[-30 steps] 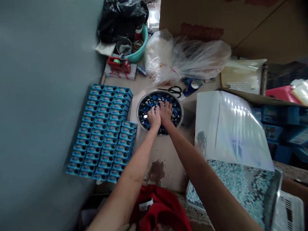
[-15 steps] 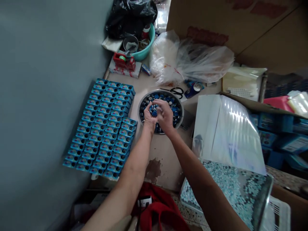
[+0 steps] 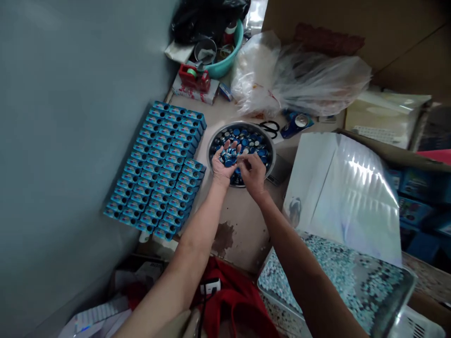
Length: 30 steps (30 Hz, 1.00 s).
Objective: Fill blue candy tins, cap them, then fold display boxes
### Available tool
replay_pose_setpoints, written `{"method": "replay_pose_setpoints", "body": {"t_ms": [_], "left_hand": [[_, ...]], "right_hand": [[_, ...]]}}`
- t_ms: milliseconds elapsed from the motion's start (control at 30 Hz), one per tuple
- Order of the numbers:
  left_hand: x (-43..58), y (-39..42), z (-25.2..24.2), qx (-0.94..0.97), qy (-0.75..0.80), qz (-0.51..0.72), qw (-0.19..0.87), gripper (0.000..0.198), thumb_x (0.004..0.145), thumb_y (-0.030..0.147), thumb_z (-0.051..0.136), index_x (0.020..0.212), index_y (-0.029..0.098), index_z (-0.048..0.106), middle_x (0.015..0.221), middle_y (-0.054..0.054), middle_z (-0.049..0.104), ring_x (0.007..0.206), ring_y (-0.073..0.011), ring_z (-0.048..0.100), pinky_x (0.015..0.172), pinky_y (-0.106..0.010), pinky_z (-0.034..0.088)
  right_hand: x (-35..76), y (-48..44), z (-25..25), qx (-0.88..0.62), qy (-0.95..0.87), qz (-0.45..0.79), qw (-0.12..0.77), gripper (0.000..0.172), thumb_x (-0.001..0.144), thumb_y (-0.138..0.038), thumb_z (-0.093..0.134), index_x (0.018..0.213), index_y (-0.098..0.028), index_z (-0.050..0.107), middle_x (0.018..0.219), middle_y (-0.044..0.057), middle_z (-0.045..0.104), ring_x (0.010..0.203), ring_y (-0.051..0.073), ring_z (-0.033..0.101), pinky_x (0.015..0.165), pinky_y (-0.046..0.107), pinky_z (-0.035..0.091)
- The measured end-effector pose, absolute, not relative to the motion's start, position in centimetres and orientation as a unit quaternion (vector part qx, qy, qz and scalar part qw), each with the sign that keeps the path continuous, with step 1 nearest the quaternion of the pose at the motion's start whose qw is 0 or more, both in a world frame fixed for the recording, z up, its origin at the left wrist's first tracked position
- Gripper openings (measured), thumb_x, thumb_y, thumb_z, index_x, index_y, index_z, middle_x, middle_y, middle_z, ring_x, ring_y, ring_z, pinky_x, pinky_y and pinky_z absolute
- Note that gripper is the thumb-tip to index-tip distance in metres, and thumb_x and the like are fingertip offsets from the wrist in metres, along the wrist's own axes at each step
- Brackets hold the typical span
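Observation:
A round metal bowl [image 3: 273, 162] on the table holds many small round pieces with blue or silver faces. Over it, my left hand [image 3: 223, 165] is turned palm up and cupped around a heap of the small blue round pieces [image 3: 229, 156]. My right hand [image 3: 252, 171] is beside that palm, its thumb and fingers pinched together at the heap's edge. Whatever is between those fingertips is too small to make out. To the left, small blue boxes [image 3: 155, 169] stand in tight rows, each with a dark round spot on top.
Black-handled scissors [image 3: 270, 127] and a blue can [image 3: 298, 123] lie behind the bowl. Further back are a clear plastic bag [image 3: 303, 84], a red tape dispenser [image 3: 193, 77] and a teal basin [image 3: 225, 65]. A tray of pale blue bits [image 3: 317, 272] sits at right; a wall flanks the left.
My right hand has drawn back a little from over the left palm, which is now more open to view. The camera's view has shifted slightly.

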<state>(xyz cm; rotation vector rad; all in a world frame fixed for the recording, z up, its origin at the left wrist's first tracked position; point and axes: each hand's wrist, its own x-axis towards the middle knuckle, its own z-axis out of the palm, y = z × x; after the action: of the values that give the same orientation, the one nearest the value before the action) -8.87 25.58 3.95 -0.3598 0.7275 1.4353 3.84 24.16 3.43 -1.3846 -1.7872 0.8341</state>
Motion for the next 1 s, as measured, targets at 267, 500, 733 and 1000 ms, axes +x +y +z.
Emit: {"method": "replay_pose_setpoints", "body": {"t_ms": [267,500,733,1000], "left_hand": [[-5.5,23.0,5.2,-0.186,0.353,0.596,0.697,0.039,0.110,0.031,0.042,0.119,0.017,0.077,0.115,-0.012,0.082,0.123,-0.0278,0.076,0.115,-0.046,0.056],[-11.2,12.6,7.2,-0.221,0.316,0.595,0.705,0.032,0.112,0.022,0.044,0.098,0.016,0.072,0.103,-0.014,0.081,0.107,-0.0260,0.079,0.103,-0.045,0.062],[-26.7,-4.4,10.1,-0.258,0.472,0.607,0.585,0.029,0.107,0.031,0.058,0.084,0.016,0.066,0.090,-0.007,0.077,0.079,-0.0190,0.077,0.075,-0.033,0.066],[-33.4,-12.2,8.7,-0.263,0.458,0.630,0.569,0.034,0.102,0.025,0.041,0.085,0.014,0.069,0.086,-0.011,0.077,0.077,-0.0239,0.079,0.067,-0.036,0.067]], "right_hand": [[4.4,20.1,5.0,-0.454,-0.777,0.276,0.337,0.011,0.096,-0.024,0.060,0.090,-0.024,0.069,0.098,0.009,0.070,0.107,0.027,0.069,0.107,0.048,0.054],[4.4,12.3,8.9,-0.558,-0.649,0.377,0.354,0.025,0.092,-0.038,0.069,0.112,-0.024,0.073,0.093,0.005,0.075,0.076,0.022,0.070,0.076,0.040,0.060],[-3.7,0.4,5.7,-0.452,-0.692,0.556,0.087,0.021,0.089,-0.030,0.065,0.095,-0.021,0.082,0.092,0.008,0.078,0.079,0.022,0.072,0.079,0.036,0.059],[-13.0,-2.8,4.2,-0.361,-0.847,0.375,-0.106,0.020,0.094,-0.017,0.063,0.097,-0.022,0.082,0.106,0.009,0.076,0.092,0.021,0.069,0.081,0.030,0.049]]}}
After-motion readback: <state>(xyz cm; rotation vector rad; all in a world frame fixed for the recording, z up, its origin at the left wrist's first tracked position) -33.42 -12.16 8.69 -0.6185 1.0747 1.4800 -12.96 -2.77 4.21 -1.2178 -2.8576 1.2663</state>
